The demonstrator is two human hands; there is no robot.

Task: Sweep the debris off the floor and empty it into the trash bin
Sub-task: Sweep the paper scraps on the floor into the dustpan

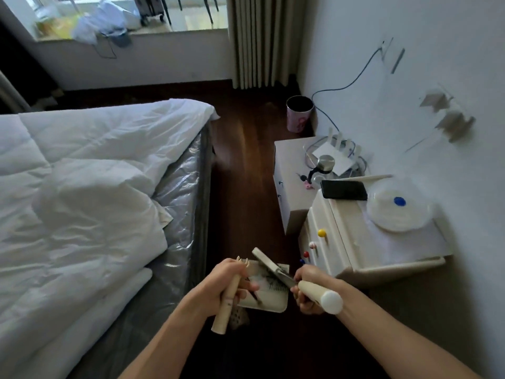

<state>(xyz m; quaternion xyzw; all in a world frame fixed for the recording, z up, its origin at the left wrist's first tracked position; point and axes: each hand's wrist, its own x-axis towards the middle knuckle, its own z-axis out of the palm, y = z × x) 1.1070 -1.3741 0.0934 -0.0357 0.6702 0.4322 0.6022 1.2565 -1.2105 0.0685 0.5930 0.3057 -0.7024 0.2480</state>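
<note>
Now left hand grips dustpan handle, right hand clutches brush; pink trash bin well ahead, right-hand side nearer.

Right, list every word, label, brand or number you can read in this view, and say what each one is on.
None can be read.
Pink cylindrical trash bin: a darker pink design, too blurred to tell whether it is text.
Black flat phone: dark screen, nothing shown.
Round clear plastic lid: a blue spot, no lettering.

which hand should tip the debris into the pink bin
Left, probably. The left hand grips the handle of the dustpan, which holds the debris. The right hand holds only the brush. The pink bin stands ahead by the wall.
</note>
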